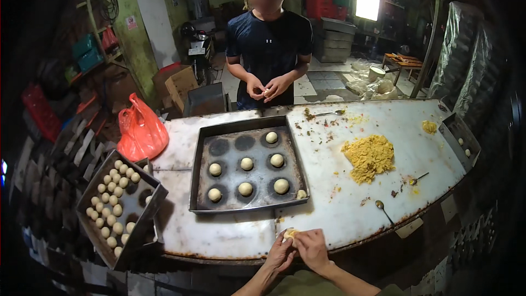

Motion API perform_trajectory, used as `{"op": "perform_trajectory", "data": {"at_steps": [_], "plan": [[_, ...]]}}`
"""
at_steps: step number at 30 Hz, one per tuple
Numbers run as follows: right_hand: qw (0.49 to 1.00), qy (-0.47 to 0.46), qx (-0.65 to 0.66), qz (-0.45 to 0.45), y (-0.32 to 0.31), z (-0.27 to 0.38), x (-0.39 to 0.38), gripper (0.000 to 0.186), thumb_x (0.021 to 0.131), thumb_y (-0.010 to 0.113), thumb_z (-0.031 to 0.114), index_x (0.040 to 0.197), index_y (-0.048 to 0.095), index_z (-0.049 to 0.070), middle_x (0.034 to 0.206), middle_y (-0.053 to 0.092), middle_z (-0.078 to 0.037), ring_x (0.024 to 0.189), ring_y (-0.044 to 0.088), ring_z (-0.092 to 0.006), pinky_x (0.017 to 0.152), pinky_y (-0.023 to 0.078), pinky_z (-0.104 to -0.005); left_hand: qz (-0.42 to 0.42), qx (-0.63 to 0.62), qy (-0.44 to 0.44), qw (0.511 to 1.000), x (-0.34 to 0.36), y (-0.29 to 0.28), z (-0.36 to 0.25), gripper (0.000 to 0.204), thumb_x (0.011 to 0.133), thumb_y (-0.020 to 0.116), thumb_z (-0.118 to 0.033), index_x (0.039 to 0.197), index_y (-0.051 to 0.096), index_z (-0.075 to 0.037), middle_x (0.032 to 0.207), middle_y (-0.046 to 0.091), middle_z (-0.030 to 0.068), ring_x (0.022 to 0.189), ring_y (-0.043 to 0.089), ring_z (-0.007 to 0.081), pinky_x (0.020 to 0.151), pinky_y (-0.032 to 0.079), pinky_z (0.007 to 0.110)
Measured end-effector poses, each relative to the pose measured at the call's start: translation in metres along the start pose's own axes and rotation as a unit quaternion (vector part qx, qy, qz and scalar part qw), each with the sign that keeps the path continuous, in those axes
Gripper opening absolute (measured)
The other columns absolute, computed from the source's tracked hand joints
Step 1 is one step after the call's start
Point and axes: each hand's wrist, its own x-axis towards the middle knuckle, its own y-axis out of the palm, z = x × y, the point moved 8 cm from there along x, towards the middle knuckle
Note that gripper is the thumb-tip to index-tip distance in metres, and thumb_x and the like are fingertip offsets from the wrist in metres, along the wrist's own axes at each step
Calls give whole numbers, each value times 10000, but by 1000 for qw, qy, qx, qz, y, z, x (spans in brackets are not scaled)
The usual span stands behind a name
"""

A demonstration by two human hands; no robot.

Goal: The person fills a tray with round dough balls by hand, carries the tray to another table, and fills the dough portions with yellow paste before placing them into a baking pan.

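Over the table's near edge, my left hand [280, 253] cups a piece of dough [290, 234] with some yellow filling showing. My right hand [313, 249] has its fingers closed on the same dough from the other side. Beyond my hands lies a dark square baking tray [250, 208] with several pale dough balls [246, 164] set apart on it. A smaller dough piece [301, 194] rests in its near right corner. To the right is a crumbly heap of yellow filling [370, 158].
A deep tray [149, 203] packed with dough balls stands at the left, near a red plastic bag [141, 130]. Spoons [384, 211] and crumbs lie on the right. Across the white table [230, 238], a co-worker [268, 49] holds something small. Another tray [462, 141] sits far right.
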Motion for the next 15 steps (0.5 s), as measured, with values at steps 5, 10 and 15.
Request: {"op": "perform_trajectory", "data": {"at_steps": [5, 10, 15], "plan": [[903, 99, 303, 289, 70, 22, -42, 226, 850, 613, 146, 1027, 632, 7, 983, 652, -101, 892, 595, -180, 759, 475, -310, -47, 46, 73, 995, -57, -61, -49, 253, 892, 564, -87, 1133, 491, -99, 1008, 587, 54, 869, 596, 149, 689, 533, 272], [939, 116, 215, 242, 54, 46, -4, 229, 832, 647, 157, 1014, 627, 19, 927, 619, -127, 767, 603, -168, 671, 480, -284, 53, 379, 21, 924, -80, -32, -64, 344, 845, 613, -25, 1154, 462, -44, 1025, 579, 74, 852, 587, 129, 704, 512, 258], [944, 126, 214, 216, 42, 27, -16, 154, 810, 663, 130, 859, 595, 0, 777, 541, -115, 684, 551, -252, 614, 449, -329, 106, 240, -51, 964, -72, 12, -60, 446, 885, 560, -39, 1246, 298, -49, 1046, 547, 141, 938, 564, 165, 807, 482, 278]]}}
